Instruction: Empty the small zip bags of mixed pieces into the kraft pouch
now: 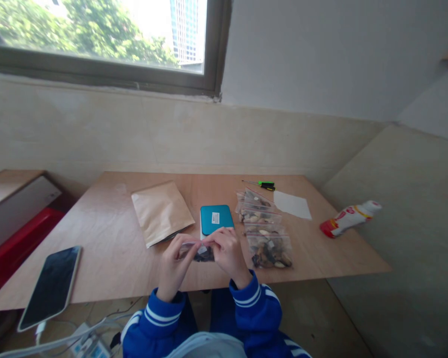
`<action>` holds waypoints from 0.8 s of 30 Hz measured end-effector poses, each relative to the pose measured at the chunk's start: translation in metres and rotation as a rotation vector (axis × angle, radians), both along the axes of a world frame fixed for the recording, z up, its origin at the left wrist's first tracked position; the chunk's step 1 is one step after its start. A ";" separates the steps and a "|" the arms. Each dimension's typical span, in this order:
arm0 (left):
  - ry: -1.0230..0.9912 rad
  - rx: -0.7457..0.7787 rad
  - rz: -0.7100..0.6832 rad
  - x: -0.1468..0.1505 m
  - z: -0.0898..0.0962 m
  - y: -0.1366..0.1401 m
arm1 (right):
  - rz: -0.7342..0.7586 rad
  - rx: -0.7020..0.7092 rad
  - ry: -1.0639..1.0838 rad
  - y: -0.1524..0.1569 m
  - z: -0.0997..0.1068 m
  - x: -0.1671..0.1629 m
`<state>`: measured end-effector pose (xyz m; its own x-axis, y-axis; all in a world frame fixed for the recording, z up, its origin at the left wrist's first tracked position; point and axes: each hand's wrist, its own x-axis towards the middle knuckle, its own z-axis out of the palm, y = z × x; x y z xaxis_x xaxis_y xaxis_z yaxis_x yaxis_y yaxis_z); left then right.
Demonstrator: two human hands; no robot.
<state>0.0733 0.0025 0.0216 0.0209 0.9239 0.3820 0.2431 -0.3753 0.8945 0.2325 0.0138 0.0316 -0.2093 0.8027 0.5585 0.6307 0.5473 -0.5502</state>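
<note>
Near the table's front edge, my left hand (177,261) and my right hand (224,248) pinch the top edge of a small clear zip bag (203,254) with dark contents. The fingertips of both hands meet at the bag's upper rim. Just behind them lies a blue-lidded digital scale (216,220) with a white label, its front partly hidden by my right hand. To the right, several filled zip bags (271,248) overlap in a row, holding dark and pale dried pieces. Behind my left hand rests a brown paper pouch (162,211).
A tablet (52,283) with a plugged-in cable overhangs the table's front left. Two screwdrivers (263,184) and a white paper sheet (292,205) lie at the back right. A red and white bottle (349,220) stands at the right edge. A wall with a window (97,35) closes off the back.
</note>
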 end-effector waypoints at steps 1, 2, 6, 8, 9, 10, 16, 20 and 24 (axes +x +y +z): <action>-0.003 0.010 0.014 0.000 0.000 0.000 | 0.003 -0.009 -0.005 0.000 0.001 -0.001; -0.011 0.013 0.032 -0.001 -0.001 0.000 | 0.006 -0.015 -0.007 0.000 0.001 -0.001; -0.039 0.005 0.087 -0.002 0.001 -0.001 | 0.034 -0.023 -0.001 0.002 0.002 -0.002; -0.036 0.008 0.102 -0.002 0.001 -0.002 | 0.047 -0.028 -0.010 0.003 0.001 0.000; -0.030 0.014 0.108 -0.003 0.002 -0.002 | 0.055 -0.031 -0.018 0.004 0.000 0.001; -0.023 0.020 0.119 -0.003 0.002 -0.002 | 0.060 -0.034 -0.026 0.005 -0.001 0.003; -0.013 0.013 0.145 -0.005 -0.001 -0.002 | 0.031 -0.046 -0.027 0.008 -0.007 0.008; -0.038 -0.024 0.118 -0.006 -0.002 -0.005 | 0.001 -0.021 -0.012 0.006 -0.009 0.005; -0.065 -0.106 0.072 -0.007 -0.001 -0.007 | -0.030 0.004 -0.031 0.004 -0.008 0.003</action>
<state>0.0662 -0.0049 0.0205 -0.0683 0.9573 0.2810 0.2061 -0.2621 0.9428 0.2351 0.0179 0.0236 -0.2024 0.8064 0.5556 0.6637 0.5302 -0.5277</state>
